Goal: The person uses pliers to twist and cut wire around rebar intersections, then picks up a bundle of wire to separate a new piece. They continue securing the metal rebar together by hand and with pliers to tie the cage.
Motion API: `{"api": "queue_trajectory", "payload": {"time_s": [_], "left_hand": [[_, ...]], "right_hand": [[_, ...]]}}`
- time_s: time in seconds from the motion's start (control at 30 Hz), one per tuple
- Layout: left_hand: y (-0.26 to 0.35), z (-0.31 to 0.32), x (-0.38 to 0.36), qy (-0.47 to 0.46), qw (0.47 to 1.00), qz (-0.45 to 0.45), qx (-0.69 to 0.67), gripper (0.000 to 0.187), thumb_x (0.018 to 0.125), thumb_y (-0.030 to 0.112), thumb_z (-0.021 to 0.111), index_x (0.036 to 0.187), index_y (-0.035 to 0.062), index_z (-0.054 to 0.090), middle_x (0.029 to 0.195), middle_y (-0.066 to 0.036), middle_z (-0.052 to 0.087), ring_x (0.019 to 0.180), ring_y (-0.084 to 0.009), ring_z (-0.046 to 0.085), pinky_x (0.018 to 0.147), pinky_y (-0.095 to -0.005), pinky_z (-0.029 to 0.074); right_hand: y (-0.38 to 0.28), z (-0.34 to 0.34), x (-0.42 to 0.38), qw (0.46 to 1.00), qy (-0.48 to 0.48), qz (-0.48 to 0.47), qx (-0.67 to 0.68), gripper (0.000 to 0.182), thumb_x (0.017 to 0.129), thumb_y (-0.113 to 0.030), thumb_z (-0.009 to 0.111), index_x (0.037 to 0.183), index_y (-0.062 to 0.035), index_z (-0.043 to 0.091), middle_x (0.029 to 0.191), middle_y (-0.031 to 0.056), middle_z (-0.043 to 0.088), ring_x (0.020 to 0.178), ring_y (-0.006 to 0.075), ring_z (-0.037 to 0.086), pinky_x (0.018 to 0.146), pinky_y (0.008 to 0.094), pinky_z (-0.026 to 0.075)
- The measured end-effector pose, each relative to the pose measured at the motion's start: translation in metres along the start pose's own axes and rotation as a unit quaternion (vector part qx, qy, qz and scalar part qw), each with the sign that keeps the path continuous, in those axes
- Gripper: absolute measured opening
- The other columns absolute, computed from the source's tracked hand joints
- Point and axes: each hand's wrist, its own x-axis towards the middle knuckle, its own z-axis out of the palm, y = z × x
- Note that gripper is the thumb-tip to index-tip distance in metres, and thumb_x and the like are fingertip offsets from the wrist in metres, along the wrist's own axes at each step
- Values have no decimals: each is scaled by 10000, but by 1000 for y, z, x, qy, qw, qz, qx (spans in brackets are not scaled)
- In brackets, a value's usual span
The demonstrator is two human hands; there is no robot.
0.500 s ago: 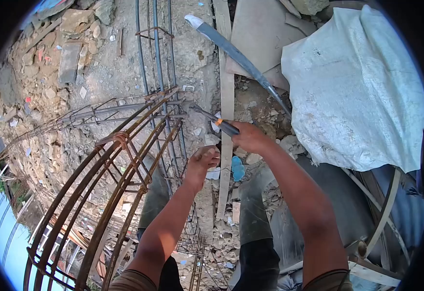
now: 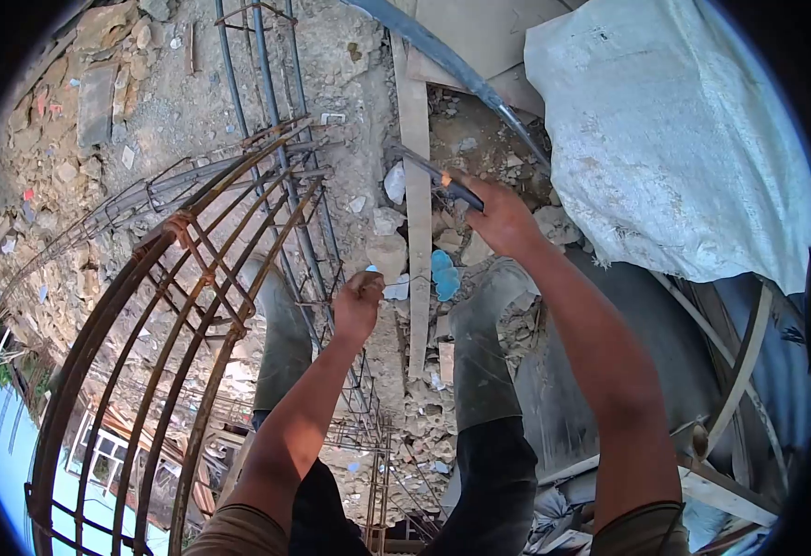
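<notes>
My right hand [image 2: 502, 221] is closed around the dark handle of a tool [image 2: 464, 194] with an orange band and a metal shaft pointing up and left. The shaft crosses a long wooden plank [image 2: 418, 218]. Lower and to the left, my left hand [image 2: 357, 304] has its fingers curled together near the bars; whatever they hold is too small to name. Rusty rebar cages [image 2: 206, 278] tied with stirrups rise on the left, and bluish bars [image 2: 280, 139] run behind them along the ground.
A white sack [image 2: 670, 148] lies at the upper right, below a curved grey strip [image 2: 443, 57]. Rubble [image 2: 100, 199] covers the left ground. A blue object [image 2: 444, 275] lies beside the plank, between my boots [image 2: 481, 347]. Poles [image 2: 739, 371] lean at the lower right.
My right hand and the tool have shifted right and slightly up in view, while my left hand has moved a little left. The sack, plank and strip appear higher in view.
</notes>
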Motion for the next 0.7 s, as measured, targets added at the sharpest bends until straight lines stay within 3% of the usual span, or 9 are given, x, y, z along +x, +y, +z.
{"api": "queue_trajectory", "payload": {"time_s": [0.13, 0.2, 0.3, 0.37, 0.43, 0.5, 0.6, 0.67, 0.7], "left_hand": [[18, 16, -2, 93, 962, 168, 195, 195, 888, 141, 605, 1018, 10, 668, 981, -116, 688, 866, -243, 663, 817, -350, 505], [12, 18, 9, 46, 799, 333, 499, 189, 884, 166, 616, 1016, 40, 666, 1021, -151, 685, 893, -297, 673, 854, -413, 508], [-3, 25, 11, -28, 714, 309, 628, 183, 867, 171, 660, 1019, 70, 663, 999, -164, 696, 880, -326, 689, 820, -471, 515], [-16, 24, 21, -79, 694, 273, 662, 196, 883, 183, 649, 1045, 74, 664, 973, -160, 700, 865, -333, 688, 801, -469, 520], [-13, 23, 15, -135, 670, 234, 691, 209, 898, 195, 639, 1070, 79, 666, 947, -157, 705, 850, -340, 687, 782, -467, 526], [7, 26, -5, -90, 816, 192, 538, 163, 921, 172, 599, 1028, 57, 644, 853, -151, 695, 776, -323, 676, 734, -440, 540], [56, 41, -49, -69, 956, 89, 271, 158, 945, 173, 574, 996, 30, 619, 787, -166, 660, 739, -317, 662, 692, -411, 524], [70, 58, -73, -77, 995, -35, 60, 178, 965, 186, 556, 973, 14, 599, 746, -184, 607, 732, -310, 645, 689, -401, 490], [61, 60, -76, -73, 990, 27, 117, 197, 975, 203, 559, 1003, 17, 615, 752, -170, 621, 737, -300, 650, 692, -397, 489]], "right_hand": [[65, 56, -43, 968, 229, 101, -20, 566, 858, -184, 606, 1378, -23, 447, 1161, 262, 582, 1008, 449, 611, 858, 537, 485], [77, 75, -44, 941, 264, 210, -16, 607, 864, -197, 613, 1415, -50, 403, 1218, 256, 550, 1048, 480, 588, 875, 540, 476], [67, 107, -54, 891, 380, 118, -219, 531, 875, -207, 617, 1359, -41, 471, 1248, 257, 532, 1047, 490, 575, 871, 523, 481], [61, 132, -66, 942, 314, 57, -99, 374, 908, -219, 610, 1220, -14, 587, 1177, 247, 587, 996, 447, 602, 839, 491, 492], [39, 154, -84, 948, 193, 175, 183, 263, 940, -211, 592, 1071, 7, 658, 1047, 230, 650, 900, 405, 635, 762, 438, 505], [9, 158, -106, 900, 204, 265, 280, 276, 967, -244, 591, 1015, 18, 664, 894, 212, 677, 830, 378, 661, 709, 411, 508], [1, 209, -115, 876, 295, 159, 346, 263, 980, -245, 598, 1047, 0, 669, 869, 171, 696, 767, 287, 672, 689, 367, 502], [-32, 174, -112, 841, 220, 179, 462, 249, 987, -239, 601, 1060, -12, 673, 861, 134, 697, 766, 220, 656, 702, 349, 499], [-44, 160, -109, 789, 137, 205, 563, 236, 994, -232, 604, 1072, -23, 678, 854, 97, 698, 764, 152, 640, 715, 330, 496]]}}
